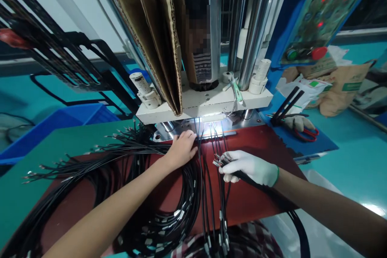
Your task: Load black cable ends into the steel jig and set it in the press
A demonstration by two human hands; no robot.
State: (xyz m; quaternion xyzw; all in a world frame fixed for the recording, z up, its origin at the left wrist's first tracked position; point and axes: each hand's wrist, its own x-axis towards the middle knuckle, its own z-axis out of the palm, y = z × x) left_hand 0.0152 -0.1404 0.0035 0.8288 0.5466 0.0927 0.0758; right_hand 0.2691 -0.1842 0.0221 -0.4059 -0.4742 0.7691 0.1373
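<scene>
Grips a cable bundle [222,160] in the right hand [250,168], rests the left hand [180,149], can't tell if gripping, nearer the press [193,109], just left of its lapward-running cables [223,195].

A factory workshop, shown by the press machine [205,102], control panel [322,16] and bundled cables [189,205].
</scene>
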